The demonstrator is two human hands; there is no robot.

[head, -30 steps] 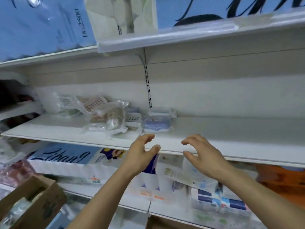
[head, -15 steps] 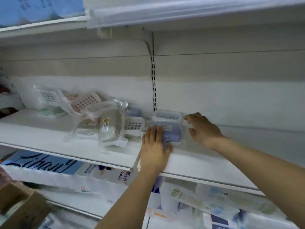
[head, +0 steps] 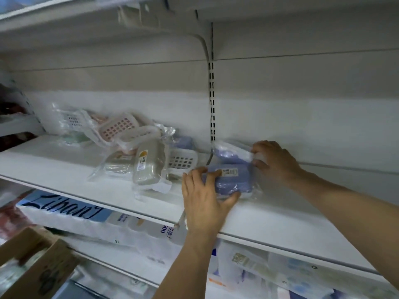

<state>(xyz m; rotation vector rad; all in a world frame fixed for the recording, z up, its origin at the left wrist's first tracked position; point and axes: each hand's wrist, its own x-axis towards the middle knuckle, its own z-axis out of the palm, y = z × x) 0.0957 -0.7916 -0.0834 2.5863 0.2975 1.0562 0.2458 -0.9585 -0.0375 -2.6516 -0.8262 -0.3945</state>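
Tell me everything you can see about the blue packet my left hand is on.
The blue packet is a rounded, box-shaped item that looks like plastic, pale blue, sealed in a crinkled clear bag. A pale label with dark print sits on its top face. It lies flat on the white shelf. The left hand grips its left end, fingers on top, thumb at the front edge. A second blue packet lies just behind it, its wrapping pinched by the right hand.

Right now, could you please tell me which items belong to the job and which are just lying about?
In hand: front blue packet, gripped by left hand; rear blue packet, held by right hand.
Lying about: beige packet, cardboard box.
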